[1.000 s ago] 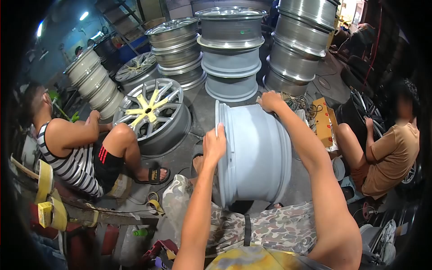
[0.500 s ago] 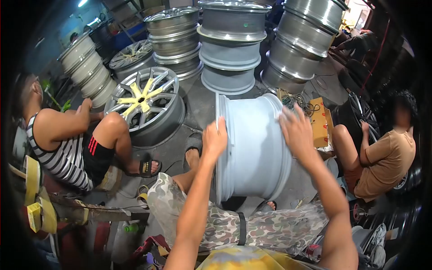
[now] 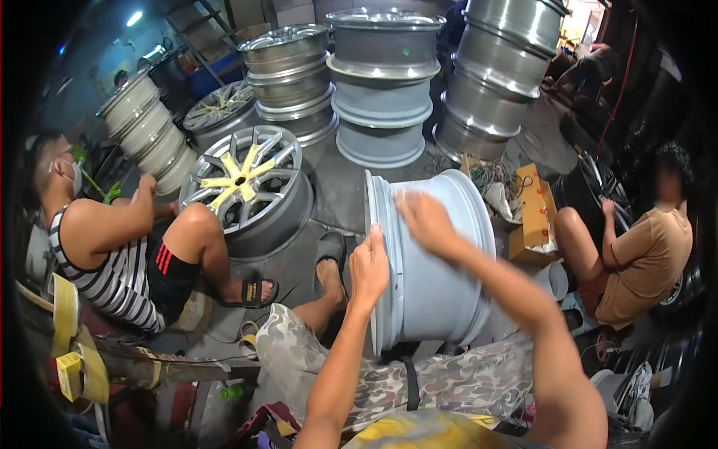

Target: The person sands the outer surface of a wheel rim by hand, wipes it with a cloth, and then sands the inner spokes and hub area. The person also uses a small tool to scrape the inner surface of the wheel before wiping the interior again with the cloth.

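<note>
A light grey wheel rim (image 3: 441, 262) stands on its edge between my knees, its barrel turned toward me. My left hand (image 3: 372, 258) is closed on the rim's left flange, with the thumb up along the edge. Over the upper left part of the barrel lies my right hand (image 3: 428, 221), fingers stretched out toward the left flange and blurred by motion. I cannot make out anything under its fingertips. The lower side of the rim is hidden behind my camouflage trousers (image 3: 471, 382).
Behind stand stacks of rims (image 3: 385, 97). A silver rim with yellow-covered spokes (image 3: 243, 179) lies to the left, near a seated person in a striped top (image 3: 105, 262). At right are a cardboard box (image 3: 532, 217) with cables and another seated person (image 3: 643, 254).
My right hand has swept left across the barrel from the right flange to near the left one. My left hand still grips the left flange, and the view has shifted slightly.
</note>
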Available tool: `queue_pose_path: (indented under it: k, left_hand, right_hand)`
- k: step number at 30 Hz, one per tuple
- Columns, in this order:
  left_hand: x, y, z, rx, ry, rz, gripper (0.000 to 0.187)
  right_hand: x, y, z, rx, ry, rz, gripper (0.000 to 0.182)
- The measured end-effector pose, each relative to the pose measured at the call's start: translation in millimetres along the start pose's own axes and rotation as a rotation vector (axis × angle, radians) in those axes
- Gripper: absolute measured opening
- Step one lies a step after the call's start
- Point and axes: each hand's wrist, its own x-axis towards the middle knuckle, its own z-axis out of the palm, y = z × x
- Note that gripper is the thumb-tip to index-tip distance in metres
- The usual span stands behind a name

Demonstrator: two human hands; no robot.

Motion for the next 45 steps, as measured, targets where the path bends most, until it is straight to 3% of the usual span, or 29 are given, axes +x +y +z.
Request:
queue_pose_path:
  k: [1,3,6,8,10,13,15,16,18,19,20,21,22,23,24,26,27,29,30,31,32,35,37,38,40,42,45]
  left_hand:
    - [9,-4,2,-0.011,0.009,0.013,0.059]
    - [27,-10,5,0.019,-0.028,-0.008,0.064]
    - [22,-13,6,0.032,-0.029,-0.042,0.065]
    - [5,-15,5,-0.005,-0.044,-0.063,0.065]
    - [-12,-13,1,-0.038,-0.017,-0.038,0.062]
    - [-37,-9,-8,-0.071,-0.005,0.005,0.057]
    - [-40,-8,-11,-0.057,-0.019,0.000,0.057]
    - [-41,-7,-13,-0.046,-0.034,-0.012,0.057]
    - [-28,-13,-8,-0.064,-0.016,0.001,0.056]
    - [-20,-18,-3,-0.092,-0.008,0.017,0.056]
    - [-12,-20,2,-0.083,0.010,-0.003,0.067]
    - [-6,-22,4,-0.092,0.011,-0.003,0.067]
    - [0,-25,3,-0.194,-0.043,-0.151,0.075]
    - [8,-27,4,-0.294,-0.102,-0.295,0.083]
    - [9,-32,6,-0.457,-0.126,-0.305,0.088]
    - [8,-27,1,-0.680,-0.176,-0.287,0.093]
    - [1,-18,-6,-0.741,-0.200,-0.267,0.091]
    - [-20,-40,13,-0.486,-0.075,-0.129,0.085]
    - [-29,-26,-1,-0.439,-0.149,-0.172,0.083]
    - [-32,-18,-2,-0.134,-0.056,-0.122,0.077]
    - [-32,-17,-4,-0.127,-0.075,-0.091,0.075]
    - [-20,-10,-4,-0.050,-0.074,-0.047,0.073]
    - [-6,11,-7,0.089,-0.020,-0.098,0.071]
    - [2,17,-3,0.072,0.058,-0.066,0.073]
    - [40,-10,10,-0.188,-0.004,-0.093,0.082]
    - [72,-35,13,-0.675,-0.127,-0.375,0.082]
    - [95,-56,-6,-0.938,-0.296,-0.443,0.087]
  right_hand:
    - [-36,-13,17,-0.161,0.236,-0.151,0.039]
    - [-92,-56,16,-0.018,0.252,-0.097,0.039]
    - [-91,-71,20,-0.015,0.317,-0.081,0.040]
    - [-37,-42,19,-0.031,0.213,-0.133,0.039]
    - [40,-15,18,0.245,-0.002,0.073,0.040]
    - [137,39,42,0.056,-0.417,0.192,0.050]
    - [185,127,138,0.017,-0.354,0.234,0.054]
    - [184,113,133,0.020,-0.352,0.225,0.054]
    - [163,81,119,0.057,-0.110,0.409,0.052]
    - [142,54,89,0.097,-0.132,0.381,0.049]
    - [118,26,55,0.131,-0.150,0.350,0.048]
    - [87,12,44,0.105,-0.089,0.177,0.044]
    - [40,-33,16,0.169,-0.021,0.224,0.038]
    - [-8,-57,15,0.333,0.205,0.070,0.035]
    - [-44,-67,28,0.268,0.353,-0.074,0.034]
    - [-87,-85,38,0.200,0.425,-0.140,0.033]
    - [-78,-83,35,0.205,0.421,-0.128,0.033]
    - [-18,-69,21,0.100,0.325,-0.216,0.030]
    - [17,-55,25,0.196,0.248,-0.116,0.031]
    - [55,-38,31,0.289,0.171,-0.016,0.033]
    - [91,-28,24,0.259,-0.055,0.127,0.042]
    - [167,28,72,0.216,-0.174,0.310,0.048]
    - [175,32,84,0.232,-0.183,0.385,0.049]
    - [169,24,78,0.205,-0.098,0.343,0.046]
    - [138,3,60,0.212,0.108,0.188,0.041]
    - [66,-41,40,0.236,0.319,0.014,0.032]
    - [-56,-78,64,0.008,0.511,-0.168,0.031]
